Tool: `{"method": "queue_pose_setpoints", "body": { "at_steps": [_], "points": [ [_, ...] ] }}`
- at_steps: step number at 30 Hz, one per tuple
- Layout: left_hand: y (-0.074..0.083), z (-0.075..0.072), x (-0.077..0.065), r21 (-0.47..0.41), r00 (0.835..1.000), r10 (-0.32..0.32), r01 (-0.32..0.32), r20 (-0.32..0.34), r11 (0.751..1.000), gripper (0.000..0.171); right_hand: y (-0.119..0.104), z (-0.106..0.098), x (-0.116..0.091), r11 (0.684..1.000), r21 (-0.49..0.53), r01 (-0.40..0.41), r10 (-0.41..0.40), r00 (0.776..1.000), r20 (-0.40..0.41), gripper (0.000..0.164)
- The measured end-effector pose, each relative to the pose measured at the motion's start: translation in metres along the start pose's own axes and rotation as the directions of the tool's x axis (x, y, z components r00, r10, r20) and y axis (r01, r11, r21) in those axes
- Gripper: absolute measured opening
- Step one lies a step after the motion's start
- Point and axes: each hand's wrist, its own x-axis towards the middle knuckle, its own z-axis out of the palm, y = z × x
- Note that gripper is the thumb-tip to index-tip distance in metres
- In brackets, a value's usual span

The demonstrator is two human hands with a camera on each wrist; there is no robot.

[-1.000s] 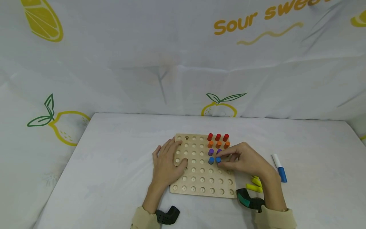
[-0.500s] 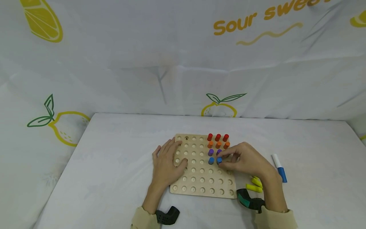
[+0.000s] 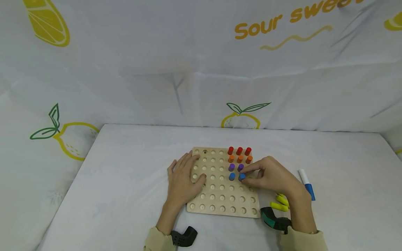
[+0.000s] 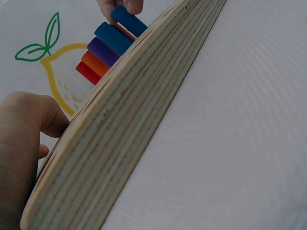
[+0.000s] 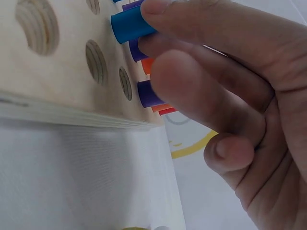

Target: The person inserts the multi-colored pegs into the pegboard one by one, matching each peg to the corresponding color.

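A wooden pegboard (image 3: pixel 217 192) with rows of round holes lies on the white table. My left hand (image 3: pixel 183 181) rests over its left edge, fingers spread and thumb on the top face. At the right side, my right hand (image 3: pixel 272 178) pinches a blue peg (image 5: pixel 132 25) between thumb and fingertip. That peg stands at the board in line with the purple peg behind it; whether it is fully seated cannot be told. Beside it stands another blue peg (image 3: pixel 232 176). Purple pegs (image 3: pixel 231 167), orange pegs (image 3: pixel 240 159) and red pegs (image 3: pixel 239 151) fill rows behind, partly hidden by my right hand.
Several yellow pegs (image 3: pixel 278 206) lie on the table right of the board, near my right wrist. Farther right is a marker (image 3: pixel 306 184) with a white and blue body. A white cloth with lemon prints (image 3: pixel 240 120) hangs behind the table.
The blue peg in my right hand has shifted slightly right, and the purple peg behind it shows more. My left hand and the board have stayed in place.
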Motion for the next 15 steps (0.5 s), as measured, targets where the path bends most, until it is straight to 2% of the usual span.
{"method": "queue_pose_setpoints", "body": {
  "at_steps": [5, 15],
  "points": [
    [0.0, 0.0, 0.0, 0.001, 1.0, -0.002, 0.002, -0.002, 1.0, 0.062, 0.002, -0.001, -0.001, 1.0, 0.01, 0.002, -0.002, 1.0, -0.008, 0.028],
    [0.001, -0.001, 0.0, -0.002, 1.0, -0.001, 0.001, -0.002, 1.0, 0.062, 0.005, -0.011, -0.015, 1.0, 0.013, -0.007, 0.009, 0.996, -0.088, 0.022]
  ]
}}
